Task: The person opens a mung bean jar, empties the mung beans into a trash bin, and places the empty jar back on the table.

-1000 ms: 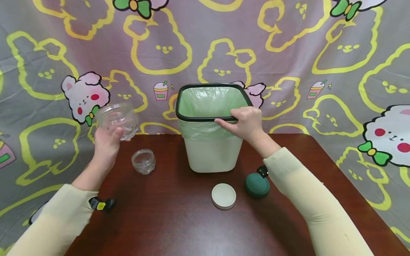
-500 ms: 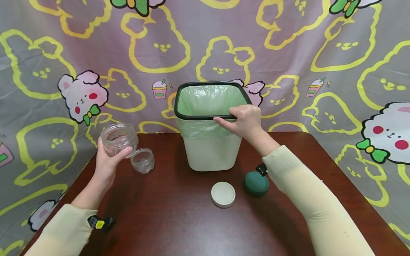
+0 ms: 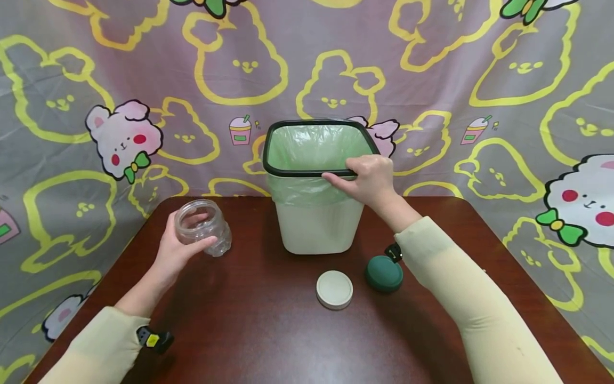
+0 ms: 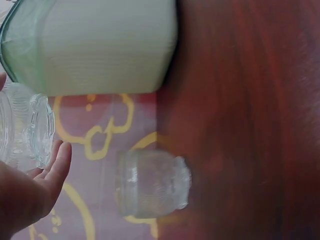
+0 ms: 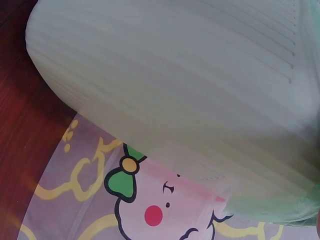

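Note:
My left hand (image 3: 174, 249) holds a clear jar (image 3: 193, 228), without a lid, its mouth tilted up towards me. A second clear jar (image 4: 150, 185) stands on the table; in the head view the held jar overlaps most of it. My right hand (image 3: 371, 178) grips the black rim of a cream trash bin (image 3: 318, 229), fingers over the edge and thumb along the front. A pale green liner bag (image 3: 307, 144) lines the bin and folds down over its outside. The right wrist view shows mostly the bin's side (image 5: 165, 85).
A cream round lid (image 3: 334, 288) lies on the dark wooden table (image 3: 268, 330) in front of the bin. Beside it, under the right wrist, is a dark green round lid (image 3: 385, 273). A patterned cloth curtain (image 3: 422, 69) hangs behind the table.
My left hand has brought the held jar down and to the right, from above the table's back left to beside the standing jar. My right hand stays on the bin's rim.

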